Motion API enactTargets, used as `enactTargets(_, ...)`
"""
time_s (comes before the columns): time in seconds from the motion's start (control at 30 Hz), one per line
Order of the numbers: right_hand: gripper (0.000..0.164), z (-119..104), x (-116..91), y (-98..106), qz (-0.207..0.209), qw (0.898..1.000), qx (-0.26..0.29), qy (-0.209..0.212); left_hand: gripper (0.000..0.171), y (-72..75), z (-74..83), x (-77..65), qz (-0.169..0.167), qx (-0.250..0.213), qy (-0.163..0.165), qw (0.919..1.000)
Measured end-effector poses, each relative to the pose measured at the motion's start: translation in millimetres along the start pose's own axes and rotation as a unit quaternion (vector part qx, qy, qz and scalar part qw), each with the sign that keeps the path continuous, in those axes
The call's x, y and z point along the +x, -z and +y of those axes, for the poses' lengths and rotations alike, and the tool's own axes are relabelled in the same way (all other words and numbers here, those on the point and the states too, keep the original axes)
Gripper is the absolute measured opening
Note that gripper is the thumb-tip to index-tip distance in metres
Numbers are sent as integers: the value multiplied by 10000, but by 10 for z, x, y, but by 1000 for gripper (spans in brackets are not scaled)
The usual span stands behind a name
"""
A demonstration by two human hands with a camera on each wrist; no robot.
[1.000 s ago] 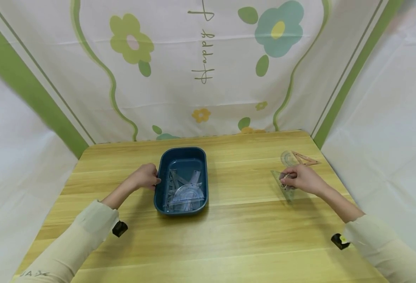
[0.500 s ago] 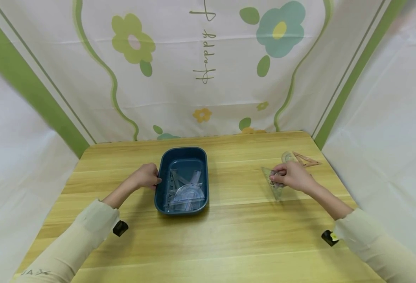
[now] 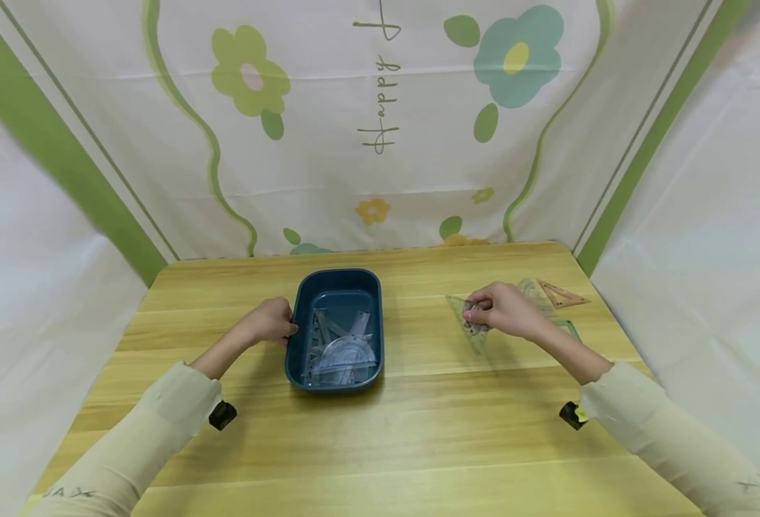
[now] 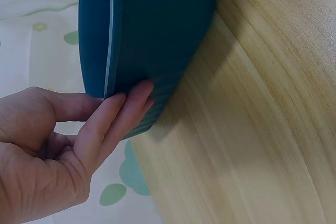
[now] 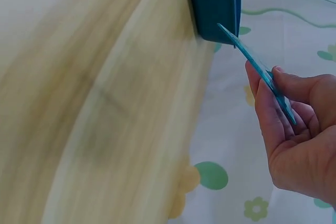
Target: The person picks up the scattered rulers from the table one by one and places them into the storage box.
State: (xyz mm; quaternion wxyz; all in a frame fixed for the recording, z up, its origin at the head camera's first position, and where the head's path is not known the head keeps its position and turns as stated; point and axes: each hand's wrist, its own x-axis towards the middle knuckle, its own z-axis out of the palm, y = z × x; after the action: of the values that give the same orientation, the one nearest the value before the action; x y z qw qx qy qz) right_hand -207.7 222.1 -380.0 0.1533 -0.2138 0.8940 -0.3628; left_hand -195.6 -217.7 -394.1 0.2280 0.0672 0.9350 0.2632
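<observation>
On the left of the table, my left hand point(image 3: 270, 321) grips the side rim of a dark blue plastic bin point(image 3: 341, 296). In the left wrist view, the thumb point(image 4: 79, 106) is at the rim and the fingers lie along the outer wall. Clear rulers and a protractor point(image 3: 348, 350) lie in the bin's near half. My right hand point(image 3: 509, 309) pinches a clear green set square point(image 3: 474, 337) between thumb and fingers. In the right wrist view, this set square point(image 5: 254, 64) appears edge-on, held above the table, with the bin beyond it.
Behind my right hand lie a clear protractor point(image 3: 535, 293) and an orange set square point(image 3: 559, 293). A green-edged piece point(image 3: 570, 329) is partly hidden by my right forearm. A flowered cloth point(image 3: 328, 143) hangs behind the wooden table point(image 3: 386, 445).
My right hand has carried the green set square leftward toward the bin, exposing the green-edged piece on the table. The left hand keeps its grip on the bin.
</observation>
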Motion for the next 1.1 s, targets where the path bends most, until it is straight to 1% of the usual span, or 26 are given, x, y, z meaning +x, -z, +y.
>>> enactTargets(0.23,15,-233,224,-73,-130,9996,143,186,50,-14,-3,16,12,94,-21,10000)
enactTargets(0.47,22,-521,466,-203,-206,9991,23,370,50,-11,0,19,-6,132,9,9999)
enactTargets(0.57,17,-639,573,-242,-298,9978,-84,579,50,-12,-11,21,-15,92,22,10000)
enactTargets(0.7,13,-786,708,-289,-472,9940,-211,968,49,-6,-20,27,-35,55,32,10000)
enactTargets(0.8,14,-897,808,-341,-618,9893,-390,1264,47,5,-24,37,-21,38,49,10000)
enactTargets(0.87,14,-974,877,-387,-720,9841,-625,1497,46,12,-23,43,-8,11,68,10000)
enactTargets(1.0,18,-1123,1019,-492,-946,9684,-1174,1984,47,15,-24,41,-16,40,82,10000)
enactTargets(1.1,25,-1225,1120,-572,-1206,9577,-1488,2150,48,5,-22,33,-18,82,73,9999)
